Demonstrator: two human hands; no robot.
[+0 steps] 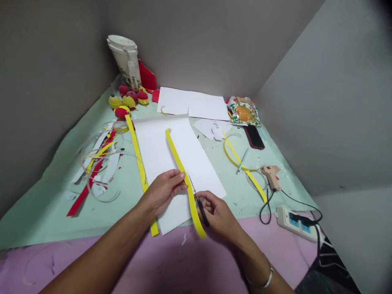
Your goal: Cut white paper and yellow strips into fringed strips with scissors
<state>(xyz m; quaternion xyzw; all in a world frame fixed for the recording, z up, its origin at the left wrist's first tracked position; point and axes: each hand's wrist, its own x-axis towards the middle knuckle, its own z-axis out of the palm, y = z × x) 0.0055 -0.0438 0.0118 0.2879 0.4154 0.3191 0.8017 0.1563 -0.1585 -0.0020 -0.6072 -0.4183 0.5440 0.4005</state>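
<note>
My left hand (167, 190) pinches a long yellow strip (174, 152) between thumb and fingers, above a white paper sheet (203, 163). The strip slants from the upper middle of the sheet down toward me, and its near end hangs past the sheet's edge. In my right hand (219, 214) is a pair of scissors (202, 211) with black handles, its blades pointing away from me along the strip's right side. I cannot tell whether the blades touch the strip. Another yellow strip (134, 149) lies along the sheet's left edge, passing beneath my left wrist.
Red, yellow and white scraps (96, 175) with curled wires lie at left. Several red-and-yellow round pieces (128, 98) sit before a white bucket (125, 57). At right are a phone (255, 136), a glue gun (271, 176), a power strip (297, 223) and a snack packet (244, 111).
</note>
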